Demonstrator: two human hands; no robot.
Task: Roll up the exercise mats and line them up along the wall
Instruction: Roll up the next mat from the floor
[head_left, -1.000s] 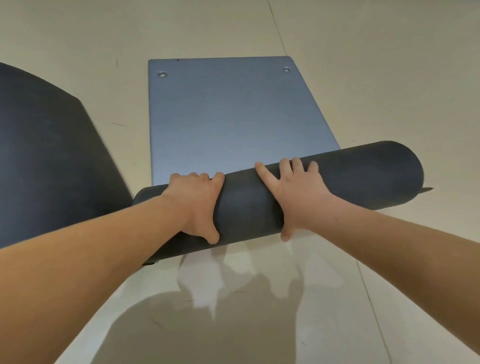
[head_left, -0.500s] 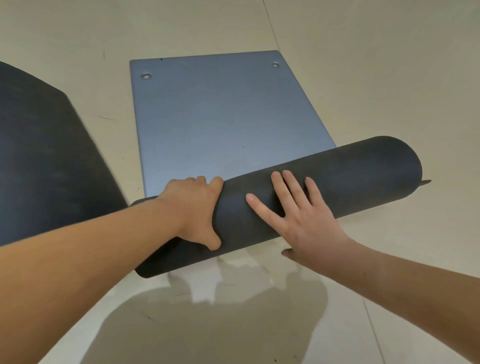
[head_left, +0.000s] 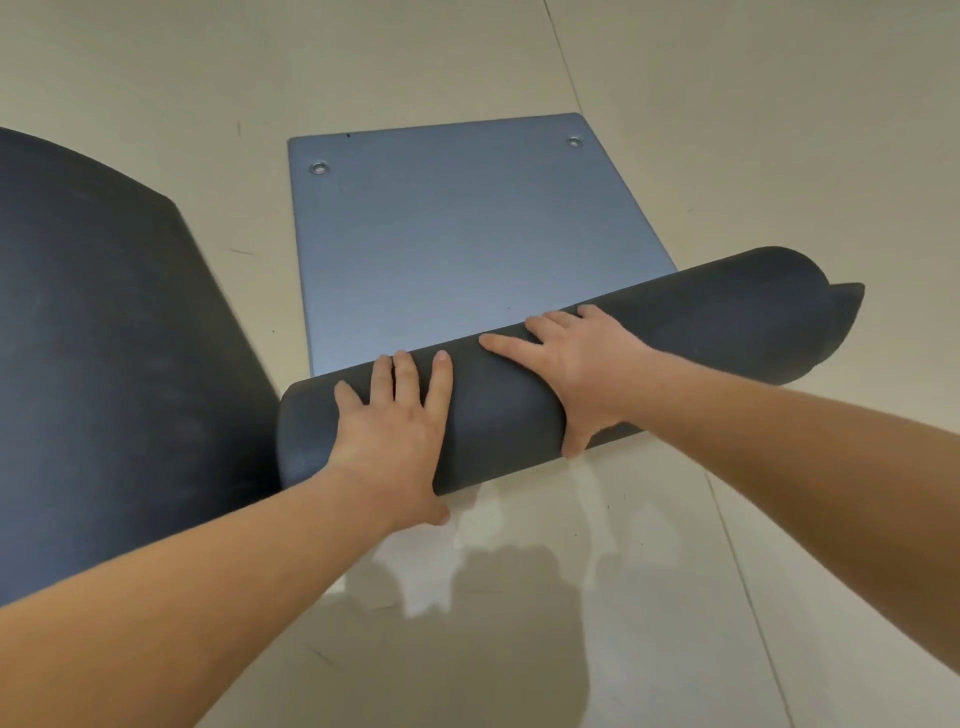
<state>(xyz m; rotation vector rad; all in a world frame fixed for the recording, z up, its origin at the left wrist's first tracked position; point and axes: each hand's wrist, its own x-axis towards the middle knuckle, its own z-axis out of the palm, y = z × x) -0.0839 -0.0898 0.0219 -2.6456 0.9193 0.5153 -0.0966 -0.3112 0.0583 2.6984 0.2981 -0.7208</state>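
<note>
A blue exercise mat (head_left: 457, 244) lies flat on the floor ahead of me, with two metal eyelets at its far corners. Its near part is wound into a thick dark roll (head_left: 675, 332) that runs from lower left to upper right. My left hand (head_left: 395, 431) lies palm down on the roll's left part, fingers spread over the top. My right hand (head_left: 576, 364) presses on the middle of the roll, thumb hooked over the near side. The inner layers stick out a little at the roll's right end.
A second dark mat (head_left: 104, 364) lies unrolled on the floor to the left, its edge touching the roll's left end. Pale tiled floor (head_left: 779, 130) surrounds both mats. My shadow falls on the floor in front of me.
The roll has moved farther along the blue mat, leaving less of it flat. My left hand shifted from gripping the near side to lying on top; my right hand closed back over the roll.
</note>
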